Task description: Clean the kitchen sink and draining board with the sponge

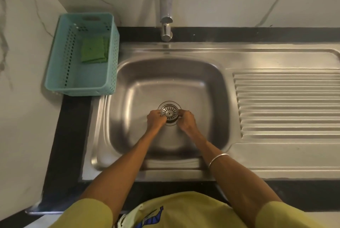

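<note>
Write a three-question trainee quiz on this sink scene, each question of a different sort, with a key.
1. True or false: the sponge lies in the sink.
2. Multiple choice: what do the left hand and right hand hold? A) the tap B) the strainer C) the basket
3. Fill in: the draining board lies to the ____ of the basin.

Key
1. False: it lies in the basket, on the counter left of the sink.
2. B: both hands pinch the rim of the strainer, which sits tilted over the drain.
3. Right.
</note>
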